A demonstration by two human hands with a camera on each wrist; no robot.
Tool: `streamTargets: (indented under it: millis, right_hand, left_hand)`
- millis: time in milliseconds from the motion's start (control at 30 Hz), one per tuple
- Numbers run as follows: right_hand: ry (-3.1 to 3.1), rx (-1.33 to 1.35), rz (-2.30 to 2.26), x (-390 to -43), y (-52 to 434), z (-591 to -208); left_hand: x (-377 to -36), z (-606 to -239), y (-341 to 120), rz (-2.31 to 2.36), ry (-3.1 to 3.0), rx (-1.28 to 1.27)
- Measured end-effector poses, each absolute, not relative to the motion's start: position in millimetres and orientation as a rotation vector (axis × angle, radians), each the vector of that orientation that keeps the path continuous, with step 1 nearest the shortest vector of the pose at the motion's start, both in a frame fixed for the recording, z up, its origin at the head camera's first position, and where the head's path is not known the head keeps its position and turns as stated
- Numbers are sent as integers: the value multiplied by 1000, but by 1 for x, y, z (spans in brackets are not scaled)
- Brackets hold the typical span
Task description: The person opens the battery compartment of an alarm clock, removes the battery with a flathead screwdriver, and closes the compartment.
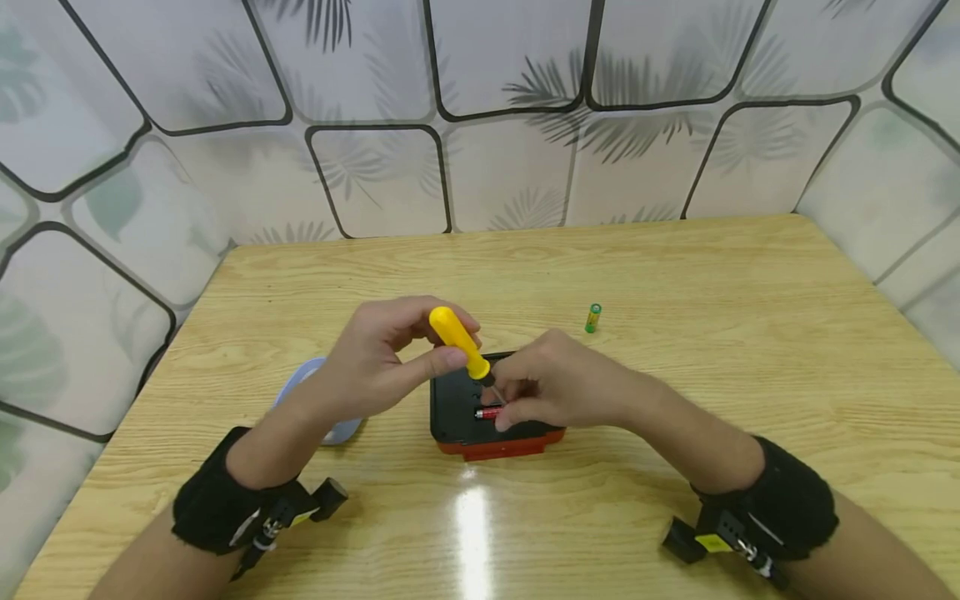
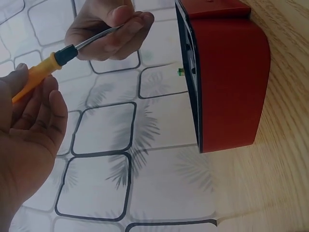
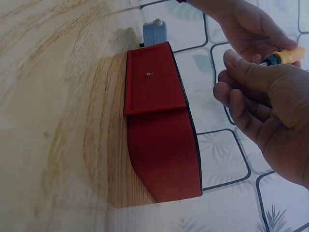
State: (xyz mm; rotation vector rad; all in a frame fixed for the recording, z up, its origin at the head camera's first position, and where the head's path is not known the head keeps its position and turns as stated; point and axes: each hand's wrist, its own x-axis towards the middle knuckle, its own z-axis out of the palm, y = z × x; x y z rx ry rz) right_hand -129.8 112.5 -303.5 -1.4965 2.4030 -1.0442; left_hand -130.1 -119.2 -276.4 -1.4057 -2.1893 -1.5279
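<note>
My left hand (image 1: 378, 358) holds a screwdriver (image 1: 454, 335) by its yellow handle, between thumb and fingers. The screwdriver slants down toward my right hand (image 1: 564, 383), whose thumb and fingers pinch the metal shaft near its tip. In the left wrist view the shaft (image 2: 99, 36) runs into those fingers, which hide the tip. Both hands are over a box-shaped device (image 1: 452, 404) with a black upper face and red sides. A red battery (image 1: 487, 413) shows in that face, partly covered by my right fingers. From the side, the red body (image 3: 161, 150) stands on the table below the hands.
A green and yellow battery (image 1: 593, 318) stands on the wooden table (image 1: 712, 292) beyond my right hand. A pale blue object (image 1: 343, 431) lies left of the device, partly behind my left hand and wrist. Patterned panels (image 1: 510, 167) rise behind the table and at both sides.
</note>
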Motion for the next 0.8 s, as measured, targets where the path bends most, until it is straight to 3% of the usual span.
streamTargets:
  millis: [367,800]
  right_hand:
    - [2420,-1500,-898,-131,111,-308]
    - [2584,-1440,-340,-130,112,-313]
  left_hand:
    - [-131,-273,-122,-1514,-2183,-1459]
    - [-135,-268,-132,-819,-2491,-1380]
